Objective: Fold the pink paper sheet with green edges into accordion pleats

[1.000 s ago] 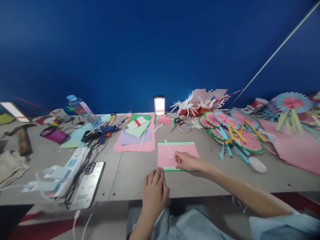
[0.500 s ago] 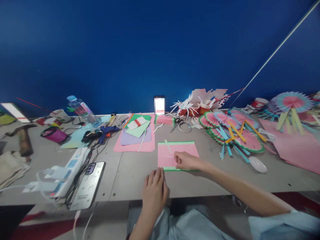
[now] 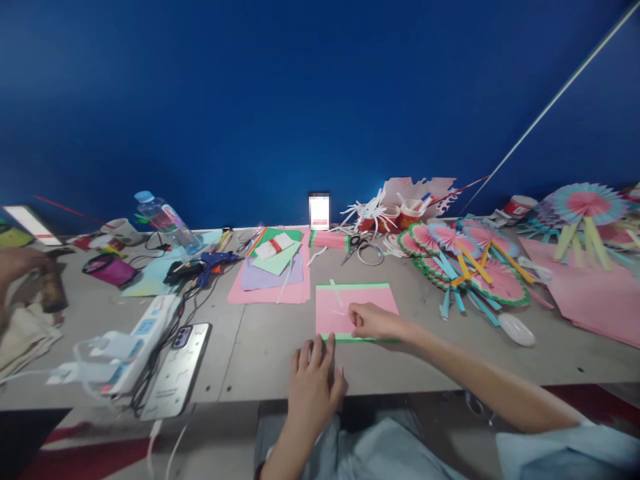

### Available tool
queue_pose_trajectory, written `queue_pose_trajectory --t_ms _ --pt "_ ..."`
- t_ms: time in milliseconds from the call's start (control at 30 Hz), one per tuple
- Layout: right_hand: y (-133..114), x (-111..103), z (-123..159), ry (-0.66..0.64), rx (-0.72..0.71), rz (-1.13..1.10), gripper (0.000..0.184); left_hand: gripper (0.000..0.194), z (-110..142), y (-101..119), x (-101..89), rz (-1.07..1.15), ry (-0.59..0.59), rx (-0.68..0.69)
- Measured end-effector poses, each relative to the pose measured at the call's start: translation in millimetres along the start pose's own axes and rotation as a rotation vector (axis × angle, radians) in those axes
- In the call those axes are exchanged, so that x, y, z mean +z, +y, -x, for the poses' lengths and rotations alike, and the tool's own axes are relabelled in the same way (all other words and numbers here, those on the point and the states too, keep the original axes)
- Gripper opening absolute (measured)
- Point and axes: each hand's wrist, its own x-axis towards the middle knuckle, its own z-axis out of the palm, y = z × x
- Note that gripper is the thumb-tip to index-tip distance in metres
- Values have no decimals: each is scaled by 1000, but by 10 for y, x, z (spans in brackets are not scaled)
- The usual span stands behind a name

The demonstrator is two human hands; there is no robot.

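Pink sheet [image 3: 367,299]: could skew if lightly held.
Left hand [image 3: 311,383]: fingers spread.
Right hand [image 3: 374,322]: fingers curled; cannot tell if pinching.
Strip [image 3: 335,293]: if loose, could slide.

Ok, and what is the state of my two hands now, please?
Left hand: open, at the near edge of the pink rectangular paper with green borders.
Right hand: closed, curled over this paper; whether it holds something cannot be told.

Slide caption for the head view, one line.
Right hand on green-edged pink paper, left hand at its near edge, paper fans to the right.
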Motion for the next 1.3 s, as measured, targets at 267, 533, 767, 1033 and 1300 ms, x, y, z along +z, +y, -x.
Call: queue_pose_trajectory --t_ms 267,533,767,1033,1300 --pt "-27 34 94 112 -61 86 15 50 -16 43 23 15 28 -36" --pt "47 112 363 417 -187 399 8 53 -14 47 22 27 36 -21" --pt "83 914 513 813 -476 655 37 51 -4 44 35 13 46 -3" --pt "139 1225 566 763 -392 584 57 50 -2 51 63 -1 53 -22" --pt "349 1058 794 714 -312 579 70 50 -2 55 65 6 96 -13"
